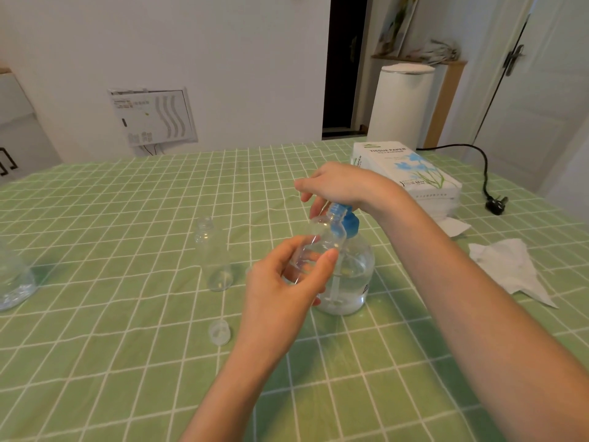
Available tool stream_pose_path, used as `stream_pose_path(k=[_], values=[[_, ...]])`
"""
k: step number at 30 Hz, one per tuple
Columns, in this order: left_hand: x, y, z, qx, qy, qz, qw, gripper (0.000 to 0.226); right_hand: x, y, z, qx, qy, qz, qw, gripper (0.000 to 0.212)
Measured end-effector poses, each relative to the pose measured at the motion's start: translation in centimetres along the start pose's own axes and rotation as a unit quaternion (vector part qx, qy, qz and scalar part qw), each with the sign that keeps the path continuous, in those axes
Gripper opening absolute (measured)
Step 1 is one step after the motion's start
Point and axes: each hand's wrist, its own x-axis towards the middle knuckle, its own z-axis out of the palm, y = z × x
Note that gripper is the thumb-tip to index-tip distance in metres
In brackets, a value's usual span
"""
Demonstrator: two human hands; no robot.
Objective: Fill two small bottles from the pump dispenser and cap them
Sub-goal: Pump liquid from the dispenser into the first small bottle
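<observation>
Pump dispenser [353, 272], clear rounded plastic, right hand [344, 186] grip loose on blue head [349, 221], left hand [280, 291] grip pinching small bottle [325, 240]

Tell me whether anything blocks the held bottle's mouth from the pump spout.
Nothing visible does. The left hand holds the small bottle tilted, its mouth right at the blue spout. The right hand rests on top of the pump dispenser, above, not between them.
</observation>
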Motion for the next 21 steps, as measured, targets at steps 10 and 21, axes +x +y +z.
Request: stream_pose_path(k=[10, 21], values=[[-0.2, -0.4, -0.3, 0.017, -0.007, -0.005, 1.0, 0.014, 0.4, 1.0, 1.0, 0.018, -0.01, 0.005, 1.0, 0.038], [0.1, 0.0, -0.2, 0.008, -0.003, -0.001, 1.0, 0.017, 0.3, 0.3, 0.1, 0.009, 0.018, -0.013, 1.0, 0.047]])
